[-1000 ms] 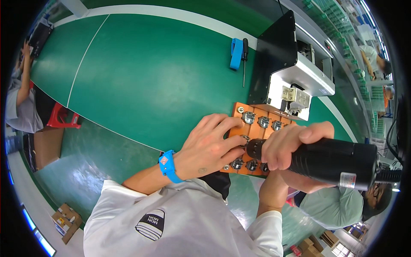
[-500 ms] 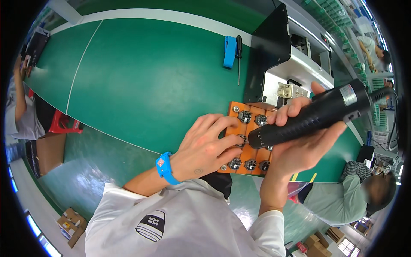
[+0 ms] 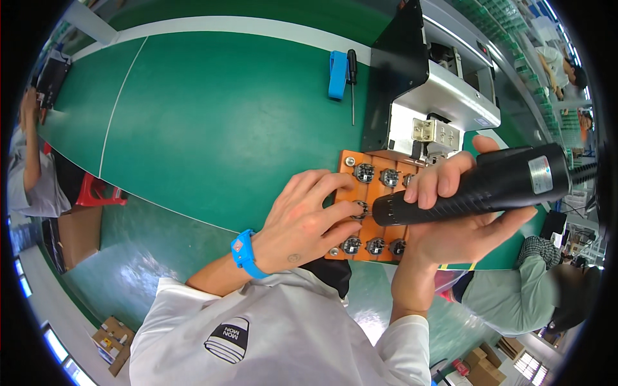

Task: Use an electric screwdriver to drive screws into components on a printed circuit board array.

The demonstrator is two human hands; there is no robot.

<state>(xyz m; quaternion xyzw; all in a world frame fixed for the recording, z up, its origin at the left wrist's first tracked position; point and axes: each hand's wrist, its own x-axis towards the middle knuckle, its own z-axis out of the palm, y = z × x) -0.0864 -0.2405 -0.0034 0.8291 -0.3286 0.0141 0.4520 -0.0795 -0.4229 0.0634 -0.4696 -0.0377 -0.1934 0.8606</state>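
My right hand [image 3: 450, 212] is wrapped round a thick black electric screwdriver [image 3: 476, 186], its cord running off to the right. The tool's front end points left, over an orange fixture block [image 3: 375, 229] that carries several small round black parts with metal pins. My left hand [image 3: 315, 215], with a blue wrist strap [image 3: 248, 254], rests on the block's left side. Its thumb and forefinger close around one small round part [image 3: 360, 208] in the middle row, right beside the tool's nose. The fingers and the tool partly cover that part, and the driver bit cannot be made out.
Behind the block stands a black and silver machine [image 3: 418, 96] with a metal clamp. A blue strip-like object [image 3: 337, 75] and a black-handled screwdriver [image 3: 352, 77] lie on the green table [image 3: 212, 122]. Co-workers sit at the far left and right.
The electric screwdriver's rear end has swung down toward me, so the tool lies more level in the picture. Its nose and my left hand stay by the same round part. The view has shifted slightly.
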